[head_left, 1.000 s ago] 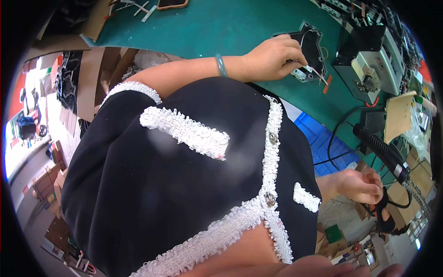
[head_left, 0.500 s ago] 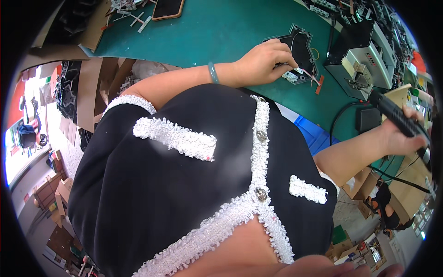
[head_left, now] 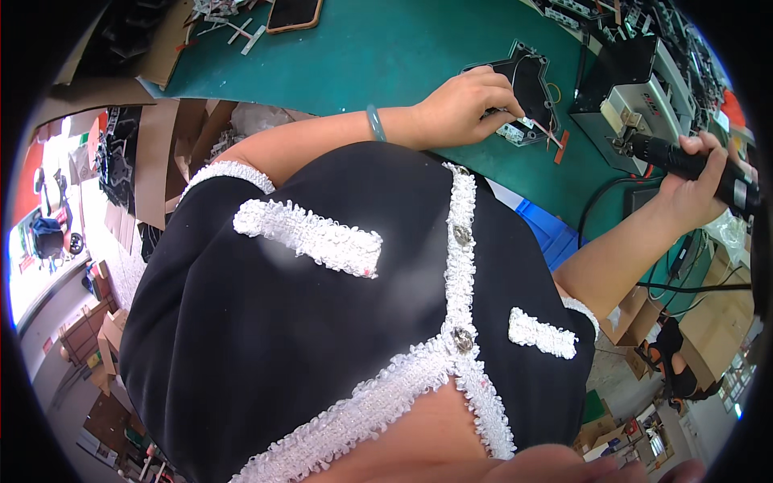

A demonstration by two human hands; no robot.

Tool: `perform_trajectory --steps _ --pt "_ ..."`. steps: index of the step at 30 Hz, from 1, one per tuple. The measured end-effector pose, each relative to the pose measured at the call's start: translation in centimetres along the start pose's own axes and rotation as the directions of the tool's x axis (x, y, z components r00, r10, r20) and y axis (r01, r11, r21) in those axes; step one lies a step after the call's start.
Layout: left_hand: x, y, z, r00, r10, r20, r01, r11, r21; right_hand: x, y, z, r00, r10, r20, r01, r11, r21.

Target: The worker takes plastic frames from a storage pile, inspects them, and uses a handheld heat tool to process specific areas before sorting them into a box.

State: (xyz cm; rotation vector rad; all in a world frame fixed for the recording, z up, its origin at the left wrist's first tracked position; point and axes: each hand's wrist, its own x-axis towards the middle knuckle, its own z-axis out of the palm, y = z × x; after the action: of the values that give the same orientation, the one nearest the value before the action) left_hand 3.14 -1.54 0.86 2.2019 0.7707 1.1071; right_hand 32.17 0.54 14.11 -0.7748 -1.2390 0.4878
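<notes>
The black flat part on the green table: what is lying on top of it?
On the black flat part, thin wires and a small white piece lie near its lower edge. The left hand rests on its left side, fingers on the piece; whatever lies beneath the hand is hidden.

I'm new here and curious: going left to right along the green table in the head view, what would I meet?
Dark tablet-like panel with a brown rim → left hand → black angular housing with wires → grey boxy machine → right hand gripping a black electric screwdriver.
</notes>
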Motion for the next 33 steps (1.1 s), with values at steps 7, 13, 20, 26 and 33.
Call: perform_trajectory --steps 7,13,20,26,33 --pt "-0.1 -0.3 0.2 1.0 -0.012 0.001 0.012 1.0 -0.001 -2.1 -2.5 -3.5 0.999 0.027 -0.045 -0.022 0.995 0.101" --pt "0.3 -0.1 -0.5 0.998 0.029 0.047 -0.033 0.996 0.085 -3.7 -1.8 -2.2 0.978 0.204 -0.05 -0.146 0.829 0.54" --pt "1.1 1.0 -0.8 0.995 0.08 -0.067 -0.071 0.988 0.134 -6.3 -1.1 4.0 0.989 0.122 0.082 -0.146 0.831 0.537" --pt "2.7 1.5 -1.7 1.0 0.012 0.025 -0.005 0.972 -0.236 -5.5 -1.9 4.6 0.993 0.08 0.086 -0.115 0.798 0.592" --pt "2.6 3.3 -2.9 0.961 -0.153 0.23 0.248 0.845 -0.474 -5.7 -3.1 3.8 0.987 0.036 0.156 -0.127 0.765 0.631"
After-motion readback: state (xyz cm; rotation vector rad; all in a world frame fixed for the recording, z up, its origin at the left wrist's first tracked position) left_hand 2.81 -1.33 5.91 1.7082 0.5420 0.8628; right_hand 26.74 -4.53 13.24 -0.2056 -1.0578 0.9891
